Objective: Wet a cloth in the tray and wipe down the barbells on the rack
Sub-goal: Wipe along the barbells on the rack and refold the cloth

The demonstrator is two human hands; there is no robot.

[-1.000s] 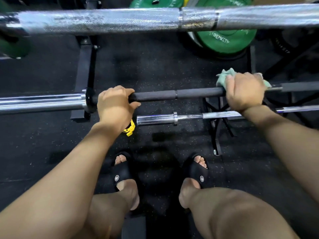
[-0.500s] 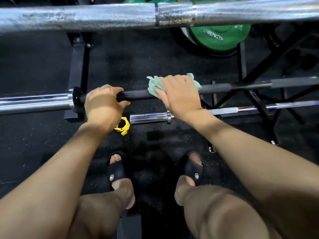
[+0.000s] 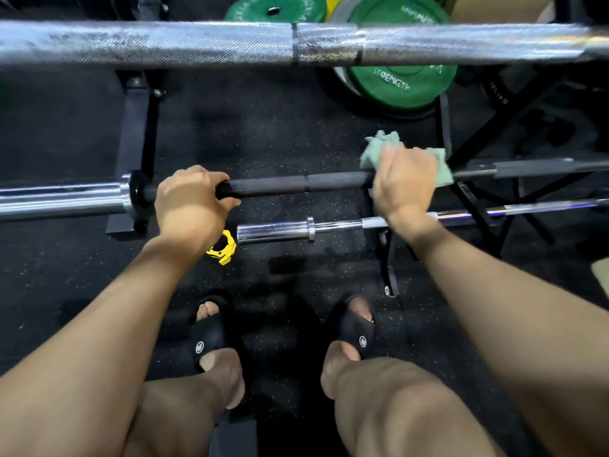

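The right hand (image 3: 403, 183) hides most of the blurred cloth (image 3: 379, 150).

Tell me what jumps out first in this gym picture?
A big silver barbell spans the top. Below it, the left hand grips a black bar while the right hand wraps a green cloth round it. Green weight plates sit behind.

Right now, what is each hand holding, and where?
The left hand grips the black bar near its collar. The right hand wraps a green cloth around the same bar.
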